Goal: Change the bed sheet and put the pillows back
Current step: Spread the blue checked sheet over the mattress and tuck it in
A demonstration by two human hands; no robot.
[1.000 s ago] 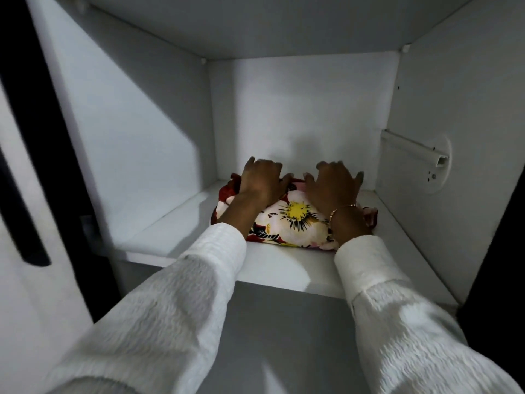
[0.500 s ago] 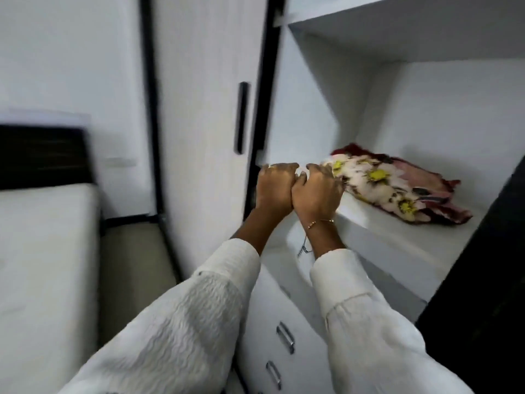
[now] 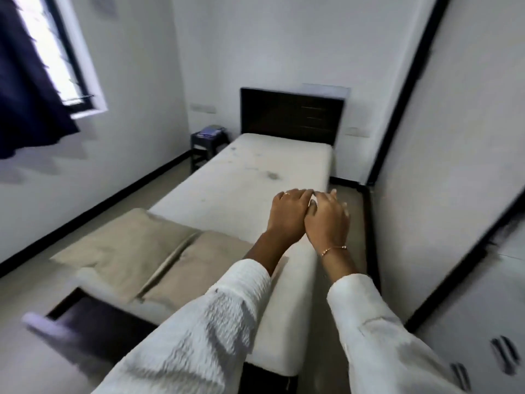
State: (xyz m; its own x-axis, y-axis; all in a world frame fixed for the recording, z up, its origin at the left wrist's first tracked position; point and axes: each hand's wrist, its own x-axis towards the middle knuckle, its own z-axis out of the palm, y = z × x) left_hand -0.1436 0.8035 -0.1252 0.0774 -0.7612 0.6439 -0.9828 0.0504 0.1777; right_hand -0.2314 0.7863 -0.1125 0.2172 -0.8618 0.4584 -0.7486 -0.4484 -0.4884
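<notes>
Pillows (image 3: pixel 147 251) left of empty fingers (image 3: pixel 301 194)

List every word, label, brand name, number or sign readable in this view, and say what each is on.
None can be read.
The bare mattress, the two beige pillows, the dark headboard and the wardrobe door carry no visible print.
The item on the small stool beside the bed is too small and blurred to tell whether it bears text.
The wall switch plates are too blurred to show any marking.
</notes>
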